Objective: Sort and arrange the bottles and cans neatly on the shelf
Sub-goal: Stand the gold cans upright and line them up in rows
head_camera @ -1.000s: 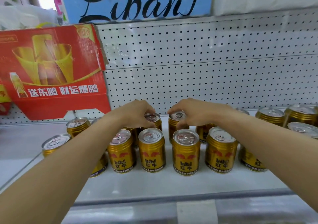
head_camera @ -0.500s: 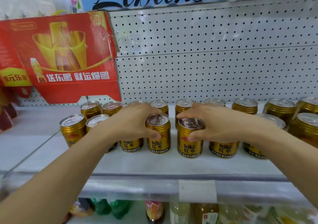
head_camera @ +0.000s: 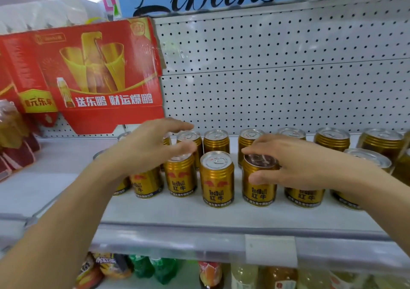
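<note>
Risk first: cans [head_camera: 217,178] stood packed in two loose rows on the shelf [head_camera: 168,213], front row near the lip, so a sideways nudge could have toppled one into its neighbours or off the edge. Both forearms reached in from below. Right hand [head_camera: 295,164] lay over the front can [head_camera: 259,182], thumb and fingers curled round its top. Left hand [head_camera: 150,146] hovered above the left cans, fingers spread, gripping nothing.
</note>
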